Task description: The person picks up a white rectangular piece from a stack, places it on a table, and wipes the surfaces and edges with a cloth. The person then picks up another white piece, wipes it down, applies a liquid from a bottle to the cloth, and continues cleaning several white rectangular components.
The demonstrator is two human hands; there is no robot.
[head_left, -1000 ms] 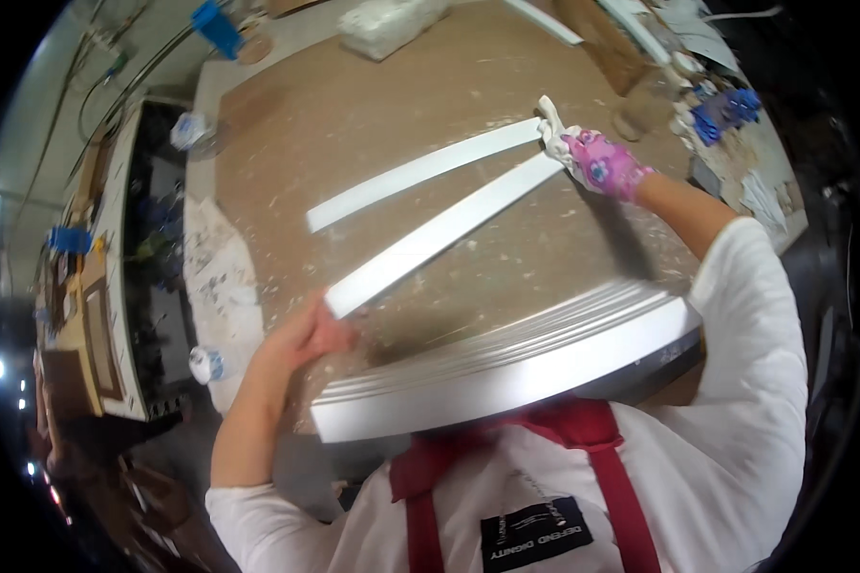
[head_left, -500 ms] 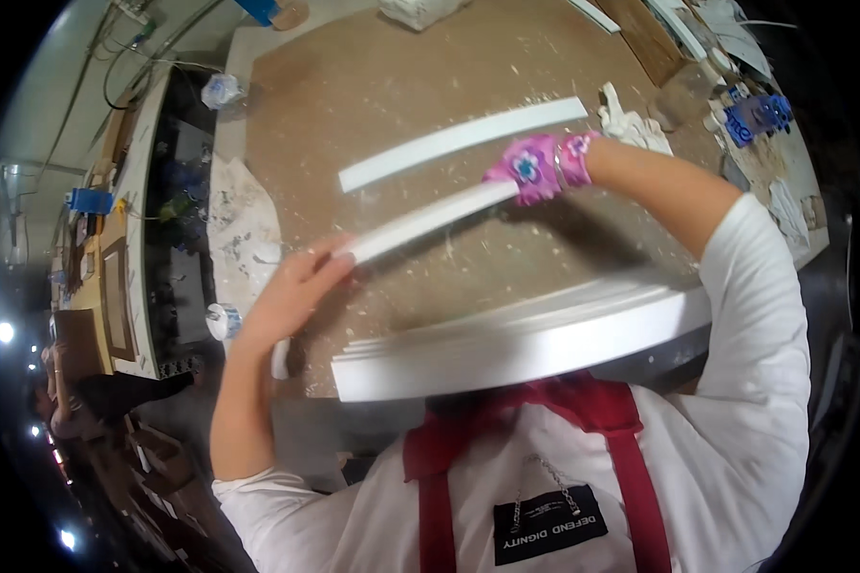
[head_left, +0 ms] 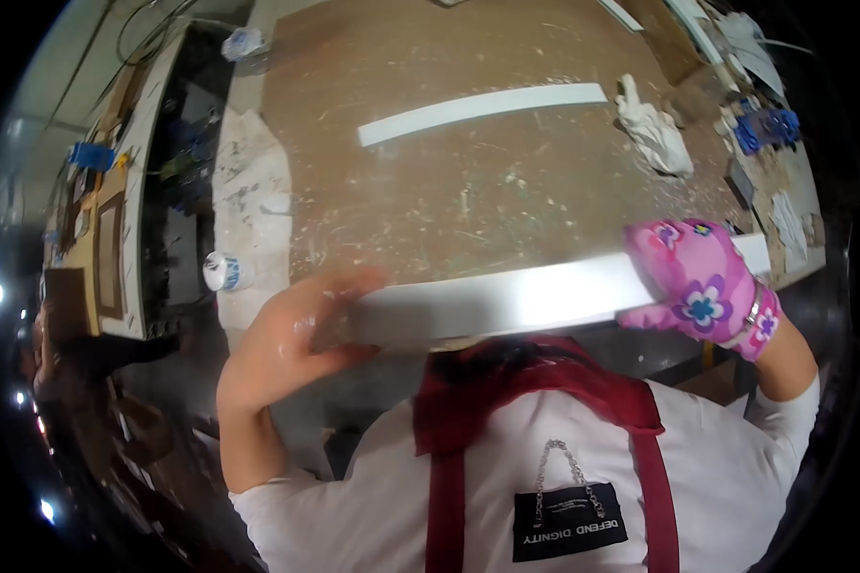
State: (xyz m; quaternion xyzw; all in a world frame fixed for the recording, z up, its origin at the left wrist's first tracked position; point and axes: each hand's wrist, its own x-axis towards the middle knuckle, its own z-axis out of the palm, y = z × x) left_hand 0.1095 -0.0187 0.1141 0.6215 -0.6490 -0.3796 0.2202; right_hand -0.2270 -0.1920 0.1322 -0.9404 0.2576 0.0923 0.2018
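Along the table's front edge, close to my body, lies a long white strip [head_left: 516, 301], its broad face shining. I cannot tell how many strips are stacked under or behind it. My bare left hand [head_left: 291, 334] grips its left end, thumb below and fingers above, slightly smeared by motion. In a pink flowered glove, my right hand [head_left: 695, 282] clasps it near the right end, fingers over the face and thumb at the lower edge. The tip sticks out past the glove. Farther off, another flat white strip [head_left: 483, 110] rests alone on the brown tabletop [head_left: 449, 210].
A crumpled white glove [head_left: 650, 129] lies at the right of the tabletop. Beyond it are a blue-labelled bottle [head_left: 766, 129] and a wooden board [head_left: 657, 33]. At the left edge are a stained cloth [head_left: 253, 181], a white roll or cup [head_left: 222, 271] and crumpled plastic [head_left: 244, 43].
Both hands have come from mid-table toward my body, and the strip they held there is gone from that spot. They now grip at the front edge, where the stack lay. The far strip still lies there.
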